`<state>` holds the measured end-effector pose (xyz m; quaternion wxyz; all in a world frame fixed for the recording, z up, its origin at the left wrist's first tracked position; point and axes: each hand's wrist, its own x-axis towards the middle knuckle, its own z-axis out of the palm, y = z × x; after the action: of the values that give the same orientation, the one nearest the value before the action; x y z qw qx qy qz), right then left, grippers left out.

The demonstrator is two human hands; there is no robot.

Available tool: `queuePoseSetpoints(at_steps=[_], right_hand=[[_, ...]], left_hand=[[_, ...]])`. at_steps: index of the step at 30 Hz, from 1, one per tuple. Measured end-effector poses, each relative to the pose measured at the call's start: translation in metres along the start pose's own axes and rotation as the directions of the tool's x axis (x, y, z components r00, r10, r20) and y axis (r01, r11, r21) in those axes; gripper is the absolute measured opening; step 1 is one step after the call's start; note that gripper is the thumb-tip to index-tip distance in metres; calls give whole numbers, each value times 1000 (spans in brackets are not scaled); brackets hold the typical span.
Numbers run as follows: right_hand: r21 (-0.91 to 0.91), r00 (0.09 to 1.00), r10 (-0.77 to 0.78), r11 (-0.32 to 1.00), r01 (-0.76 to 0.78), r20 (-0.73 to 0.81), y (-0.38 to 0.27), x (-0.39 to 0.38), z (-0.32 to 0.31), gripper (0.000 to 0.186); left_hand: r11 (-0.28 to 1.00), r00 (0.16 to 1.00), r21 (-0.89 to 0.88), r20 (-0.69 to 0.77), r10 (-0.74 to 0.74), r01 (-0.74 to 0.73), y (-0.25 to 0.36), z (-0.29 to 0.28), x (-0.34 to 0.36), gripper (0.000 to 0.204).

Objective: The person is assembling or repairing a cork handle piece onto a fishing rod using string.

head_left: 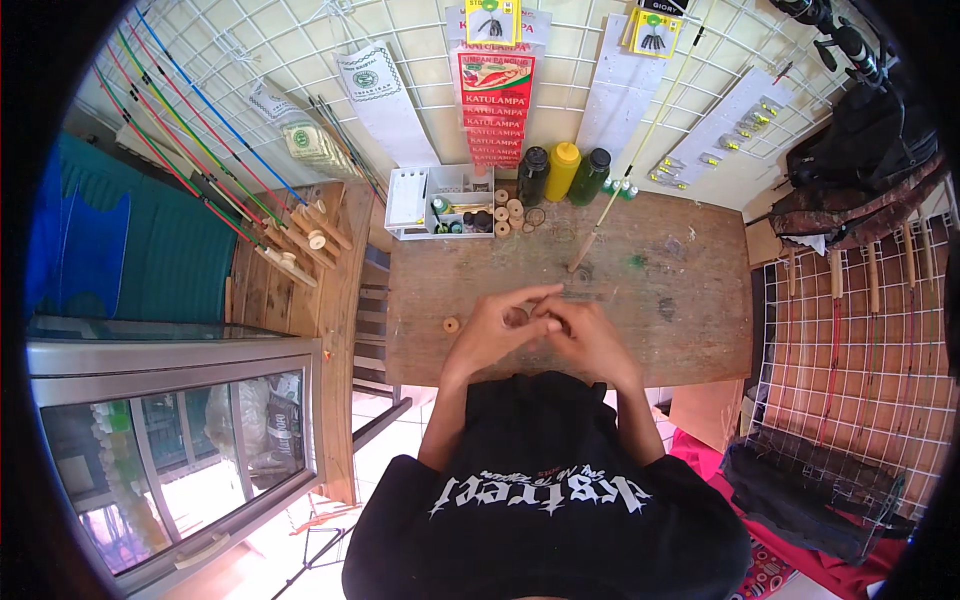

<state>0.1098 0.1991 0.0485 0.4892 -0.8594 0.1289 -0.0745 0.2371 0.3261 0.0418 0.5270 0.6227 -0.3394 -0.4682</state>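
Evidently, the person is holding both hands close together over the near part of the wooden table, probably because the fingers are working on something small. The left hand is stretching its index finger and thumb toward the other hand, with a gap showing between the two; whether its curled fingers are clamping anything cannot be told. The right hand is bending its fingers inward, meeting the left hand's tips or nearly so, and its own grip is hiding behind them. Any small thing between the hands is staying unreadable.

Just to the left, a round wooden disc with a centre hole is lying flat on the table, seemingly set apart for easy reach. Beyond the fingertips, a slim yellow rod is resting its wooden handle on the tabletop and leaning toward the wire-mesh wall panel, which is likely steadying it. Farther back, more wooden discs are sitting beside a white organizer tray, and a yellow squeeze bottle is standing between two dark bottles, presumably leaving the working side uncluttered.
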Motion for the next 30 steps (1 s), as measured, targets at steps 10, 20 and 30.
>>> queuePoseSetpoints(at_steps=[10,20,30], right_hand=[[312,836,105,946,82,-539,3,-19,-44,9],[363,771,148,925,115,-619,2,-33,-57,11],[311,679,116,935,173,-725,-3,-36,-56,13]], left_hand=[[990,961,-40,-250,123,-137,11,-27,-12,8],[957,884,33,-375,280,-289,25,-38,-24,5],[907,819,160,-390,420,-389,34,-46,-29,6]])
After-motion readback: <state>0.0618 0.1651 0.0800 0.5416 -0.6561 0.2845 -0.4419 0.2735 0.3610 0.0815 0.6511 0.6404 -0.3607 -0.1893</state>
